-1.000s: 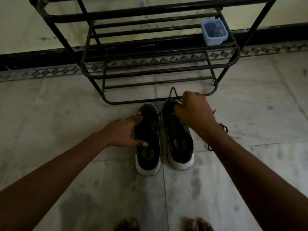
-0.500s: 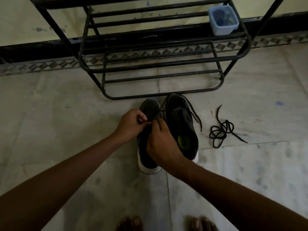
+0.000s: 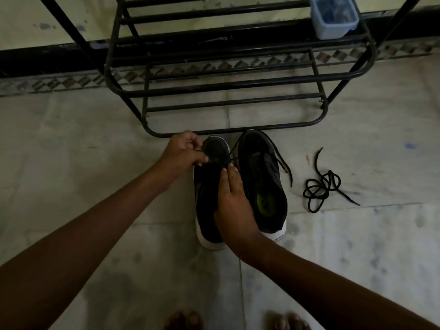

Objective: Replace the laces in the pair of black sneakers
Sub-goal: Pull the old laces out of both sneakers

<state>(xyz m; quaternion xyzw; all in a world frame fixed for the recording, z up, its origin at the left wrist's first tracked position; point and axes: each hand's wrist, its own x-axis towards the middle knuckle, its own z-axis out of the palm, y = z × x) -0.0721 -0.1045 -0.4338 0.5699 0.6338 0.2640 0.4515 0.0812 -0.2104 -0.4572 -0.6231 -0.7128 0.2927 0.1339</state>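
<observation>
Probably unlacing: left hand (image 3: pixel 184 152) pinches lace (image 3: pixel 232 152), right hand (image 3: pixel 234 206) flat and empty pins the sneaker (image 3: pixel 207 186) beneath it; next, pull lace free.

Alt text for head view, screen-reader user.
A person's left hand pinches a black lace at the toe of a black sneaker; the right hand rests on it. The second sneaker stands beside it, a loose lace to its right, a shoe rack behind.

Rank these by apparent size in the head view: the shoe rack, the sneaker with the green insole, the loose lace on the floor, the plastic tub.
1. shoe rack
2. sneaker with the green insole
3. loose lace and plastic tub: about alike, and the tub sits farther off, so unranked.
</observation>
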